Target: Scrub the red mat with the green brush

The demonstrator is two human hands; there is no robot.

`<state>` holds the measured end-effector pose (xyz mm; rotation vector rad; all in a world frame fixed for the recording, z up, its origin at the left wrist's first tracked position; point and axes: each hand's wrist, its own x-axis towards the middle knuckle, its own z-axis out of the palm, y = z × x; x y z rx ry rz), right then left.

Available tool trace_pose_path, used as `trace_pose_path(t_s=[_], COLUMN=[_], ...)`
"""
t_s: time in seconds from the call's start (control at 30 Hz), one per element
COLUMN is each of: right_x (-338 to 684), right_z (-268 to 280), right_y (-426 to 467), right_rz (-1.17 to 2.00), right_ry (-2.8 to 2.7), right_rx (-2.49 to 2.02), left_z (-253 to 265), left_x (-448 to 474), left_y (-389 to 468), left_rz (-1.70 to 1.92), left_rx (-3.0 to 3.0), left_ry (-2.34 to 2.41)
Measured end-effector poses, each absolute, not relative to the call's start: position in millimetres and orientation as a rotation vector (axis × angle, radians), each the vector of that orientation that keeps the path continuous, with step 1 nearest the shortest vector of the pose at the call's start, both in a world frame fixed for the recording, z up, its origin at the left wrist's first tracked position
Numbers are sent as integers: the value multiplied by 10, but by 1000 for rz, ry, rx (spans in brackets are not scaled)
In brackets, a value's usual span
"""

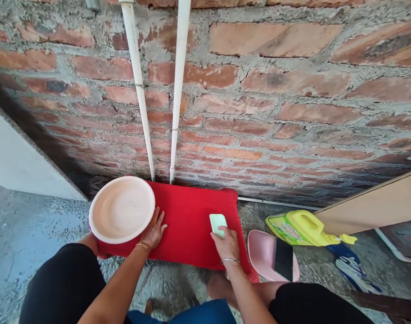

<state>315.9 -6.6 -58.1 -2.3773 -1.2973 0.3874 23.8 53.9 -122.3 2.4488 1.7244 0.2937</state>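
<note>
A red cloth point(188, 220) lies spread out flat at the foot of the brick wall. My left hand point(154, 231) rests flat on it with the fingers apart, close beside the rim of a pale pink basin point(124, 209). The basin stands on the cloth's left end and holds little or nothing that I can make out. In my right hand point(227, 245) is a light green bar of soap point(218, 221), over the right part of the cloth. Whether the soap touches the cloth I cannot tell.
To the right are a pink plastic scoop-shaped container point(261, 252) with a dark flat rectangle point(283, 259) on it, and a yellow detergent bottle point(300, 227) on its side. Two white pipes point(176, 90) run down the brick wall point(259, 121). Panels stand at both sides.
</note>
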Motion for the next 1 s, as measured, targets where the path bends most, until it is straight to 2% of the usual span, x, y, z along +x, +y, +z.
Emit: trace_pose_path(t_s=[0.17, 0.4, 0.53, 0.7, 1.0], right_x=[3266, 2018, 1676, 2002, 3407], right_z=[-648, -590, -588, -665, -753], right_y=[-114, 348, 530, 505, 95], right_rz=[405, 566, 619, 575, 299], right_ry=[-1119, -1569, -1758, -1687, -1204], right_rx=[-2293, -1975, -1986, -2116, -2395], left_z=[-1272, -1304, -1292, -1260, -1216], left_x=[239, 241, 244, 256, 274], left_y=[541, 536, 541, 549, 537], left_rz=[290, 357, 383, 336, 348], left_rx=[2444, 2442, 2424, 2405, 2418], left_ry=[1695, 1706, 1703, 1703, 1724])
